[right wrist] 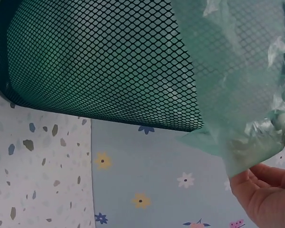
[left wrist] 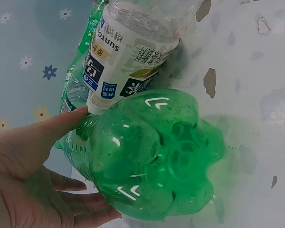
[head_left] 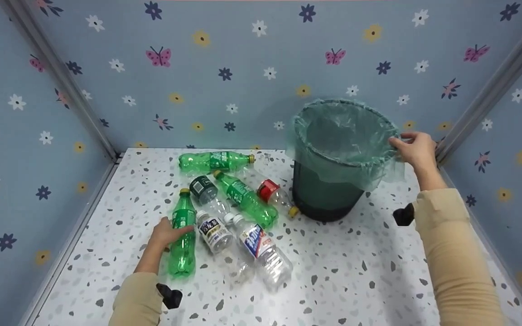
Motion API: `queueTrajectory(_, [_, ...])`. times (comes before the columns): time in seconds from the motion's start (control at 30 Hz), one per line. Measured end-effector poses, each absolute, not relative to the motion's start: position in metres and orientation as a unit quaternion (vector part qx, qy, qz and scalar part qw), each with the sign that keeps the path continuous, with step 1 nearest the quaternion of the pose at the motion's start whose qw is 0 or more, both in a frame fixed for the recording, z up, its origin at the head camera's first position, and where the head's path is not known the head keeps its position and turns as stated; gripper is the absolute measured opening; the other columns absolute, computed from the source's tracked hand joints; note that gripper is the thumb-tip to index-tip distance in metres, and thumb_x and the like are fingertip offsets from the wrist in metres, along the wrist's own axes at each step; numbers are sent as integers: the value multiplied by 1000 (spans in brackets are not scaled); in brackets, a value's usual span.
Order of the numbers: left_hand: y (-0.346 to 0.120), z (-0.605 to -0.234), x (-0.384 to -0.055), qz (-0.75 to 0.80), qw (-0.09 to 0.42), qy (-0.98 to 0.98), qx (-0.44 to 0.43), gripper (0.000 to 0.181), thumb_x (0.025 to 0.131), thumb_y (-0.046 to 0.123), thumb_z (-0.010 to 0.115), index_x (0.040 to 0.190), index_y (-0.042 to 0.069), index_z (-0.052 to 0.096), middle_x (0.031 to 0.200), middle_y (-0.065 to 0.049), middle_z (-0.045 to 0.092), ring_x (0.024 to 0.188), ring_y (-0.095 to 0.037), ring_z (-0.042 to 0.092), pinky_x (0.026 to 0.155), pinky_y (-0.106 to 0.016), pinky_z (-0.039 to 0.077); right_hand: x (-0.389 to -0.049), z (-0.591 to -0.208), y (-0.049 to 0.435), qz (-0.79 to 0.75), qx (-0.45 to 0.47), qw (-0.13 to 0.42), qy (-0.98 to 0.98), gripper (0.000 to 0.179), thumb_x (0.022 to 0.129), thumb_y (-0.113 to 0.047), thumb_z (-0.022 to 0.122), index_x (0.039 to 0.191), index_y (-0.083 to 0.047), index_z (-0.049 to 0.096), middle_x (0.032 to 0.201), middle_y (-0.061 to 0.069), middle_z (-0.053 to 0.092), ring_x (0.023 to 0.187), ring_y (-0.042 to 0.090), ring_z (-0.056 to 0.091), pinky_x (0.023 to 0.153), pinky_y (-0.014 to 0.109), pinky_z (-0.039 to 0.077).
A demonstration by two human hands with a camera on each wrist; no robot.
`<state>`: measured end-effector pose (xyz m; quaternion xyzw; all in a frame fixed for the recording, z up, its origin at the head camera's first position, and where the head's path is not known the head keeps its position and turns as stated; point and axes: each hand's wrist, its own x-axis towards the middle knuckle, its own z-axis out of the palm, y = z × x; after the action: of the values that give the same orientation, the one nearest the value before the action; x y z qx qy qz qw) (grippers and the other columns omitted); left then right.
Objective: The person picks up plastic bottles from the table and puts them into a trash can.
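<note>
My left hand is at a green plastic bottle on the left of the pile, thumb across it and fingers along its other side. In the left wrist view the bottle's base faces the camera, with the thumb and fingers on opposite sides. At the right, my right hand pinches the edge of a thin green bin liner at the rim of a dark mesh bin. The right wrist view shows the liner folded over the mesh, its edge between thumb and fingers.
Beside the held bottle lie a labelled clear bottle, a large clear bottle and a dark-labelled bottle. Further back are two green bottles and a red-labelled bottle. Patterned walls enclose the speckled table.
</note>
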<state>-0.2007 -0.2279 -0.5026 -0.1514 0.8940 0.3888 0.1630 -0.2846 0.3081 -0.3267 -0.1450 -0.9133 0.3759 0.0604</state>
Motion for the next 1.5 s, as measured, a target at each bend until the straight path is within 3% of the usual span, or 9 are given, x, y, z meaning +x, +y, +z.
queueTrajectory(0.23, [-231, -507, -200, 439, 175, 866, -167, 87, 81, 38, 60, 130, -17, 14, 122, -37, 31, 104, -44, 44, 65, -43, 51, -289, -334, 308, 382, -160, 79, -907, 54, 88, -33, 52, 128, 2, 44, 116, 24, 50, 91, 26, 54, 81, 40, 45])
queueTrajectory(0.53, [-233, -506, -200, 439, 174, 863, -182, 88, 81, 42, 59, 132, -16, 16, 123, -36, 32, 104, -42, 45, 64, -41, 51, -292, -342, 307, 448, -184, 112, -867, 50, 85, -29, 56, 126, -2, 48, 109, 12, 52, 71, 4, 49, 63, 20, 44])
queueTrajectory(0.83, [-237, -509, -196, 447, 148, 860, -197, 86, 80, 42, 59, 130, -16, 20, 122, -35, 35, 102, -42, 47, 60, -37, 52, -297, -346, 303, 489, -215, 122, -836, 46, 86, -25, 55, 127, -5, 48, 123, 15, 48, 94, 15, 52, 75, 24, 44])
queueTrajectory(1.07, [-240, -512, -190, 454, 131, 858, -203, 88, 79, 45, 60, 131, -15, 21, 123, -35, 35, 104, -43, 46, 62, -37, 52, -299, -351, 301, 526, -231, 125, -809, 47, 85, -25, 56, 127, -6, 49, 123, 12, 48, 93, 11, 52, 78, 25, 43])
queueTrajectory(1.27, [-238, -507, -184, 463, 108, 858, -193, 85, 80, 44, 60, 132, -13, 23, 120, -36, 38, 103, -42, 48, 62, -36, 51, -299, -354, 301, 534, -229, 128, -804, 50, 85, -26, 56, 128, -4, 47, 121, 11, 47, 101, 17, 49, 79, 26, 42])
queueTrajectory(1.5, [-227, -486, -183, 457, 61, 872, -162, 84, 80, 42, 61, 134, -11, 24, 117, -34, 43, 97, -38, 51, 65, -36, 50, -295, -349, 304, 553, -215, 108, -797, 54, 83, -28, 59, 127, -1, 46, 100, -1, 46, 73, 5, 46, 58, 18, 40])
